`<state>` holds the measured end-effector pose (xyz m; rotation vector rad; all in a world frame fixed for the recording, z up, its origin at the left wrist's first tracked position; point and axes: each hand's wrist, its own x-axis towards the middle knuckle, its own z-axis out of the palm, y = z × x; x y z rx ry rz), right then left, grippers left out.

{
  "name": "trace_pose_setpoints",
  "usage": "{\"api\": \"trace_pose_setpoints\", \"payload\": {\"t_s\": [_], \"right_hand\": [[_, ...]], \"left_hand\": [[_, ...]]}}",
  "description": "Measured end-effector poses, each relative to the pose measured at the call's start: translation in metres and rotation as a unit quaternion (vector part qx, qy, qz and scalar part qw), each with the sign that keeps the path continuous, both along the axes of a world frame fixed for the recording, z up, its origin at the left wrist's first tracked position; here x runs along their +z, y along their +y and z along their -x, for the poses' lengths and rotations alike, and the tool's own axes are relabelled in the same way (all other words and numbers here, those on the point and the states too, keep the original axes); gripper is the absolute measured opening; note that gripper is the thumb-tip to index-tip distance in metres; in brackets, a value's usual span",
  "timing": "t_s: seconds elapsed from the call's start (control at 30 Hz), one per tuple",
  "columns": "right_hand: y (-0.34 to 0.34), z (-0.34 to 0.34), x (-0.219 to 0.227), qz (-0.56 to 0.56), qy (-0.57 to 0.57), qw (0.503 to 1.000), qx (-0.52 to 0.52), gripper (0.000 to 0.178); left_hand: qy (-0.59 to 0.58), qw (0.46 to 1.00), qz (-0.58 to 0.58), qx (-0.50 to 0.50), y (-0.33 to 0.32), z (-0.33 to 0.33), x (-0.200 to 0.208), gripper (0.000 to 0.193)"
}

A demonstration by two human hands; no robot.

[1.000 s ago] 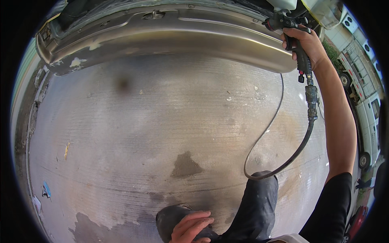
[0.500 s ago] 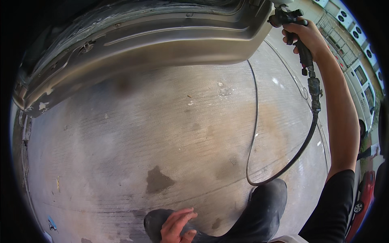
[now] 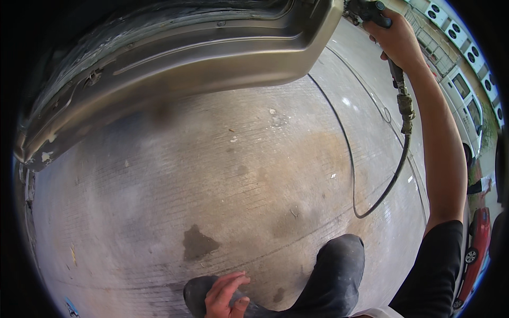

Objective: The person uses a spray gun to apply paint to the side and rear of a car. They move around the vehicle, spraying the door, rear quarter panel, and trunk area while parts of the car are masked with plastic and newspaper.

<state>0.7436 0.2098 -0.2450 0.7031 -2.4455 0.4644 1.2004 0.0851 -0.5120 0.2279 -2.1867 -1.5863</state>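
Observation:
My right hand (image 3: 397,40) is wrapped round a black spray gun (image 3: 370,11) at the top right, with my arm stretched far forward. The gun's nose points left, close to the right end of a grey-bronze vehicle body panel (image 3: 228,66); its top is cut off by the picture's edge. From the gun's handle a coupling (image 3: 405,112) leads down to a dark air hose (image 3: 393,183) that loops over the floor. Near my left knee, my left hand (image 3: 225,299) holds nothing, its fingers loosely bent and apart from the thumb.
The panel fills the upper left, with bare patches at its left corner. Below lies a concrete floor (image 3: 254,185) with a dark stain (image 3: 199,243). A white van (image 3: 464,106), a red car (image 3: 477,249) and several air-conditioner units (image 3: 455,32) stand along the right.
My right hand and the spray gun have moved slightly up and left, with the gun turned. The hose loop has lifted and shifted right. My left hand stays by the knee.

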Motion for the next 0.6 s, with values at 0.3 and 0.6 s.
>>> {"api": "trace_pose_setpoints", "payload": {"t_s": [0.3,0.6], "right_hand": [[0.040,-0.035,-0.070,0.030,-0.266,0.958,0.106,0.052],[0.109,0.045,0.014,0.247,-0.047,0.955,0.159,0.036]], "left_hand": [[-0.038,0.998,0.041,-0.020,0.005,-0.002,-0.006,0.043],[-0.126,0.988,0.081,0.027,0.026,0.022,-0.001,0.036]]}}
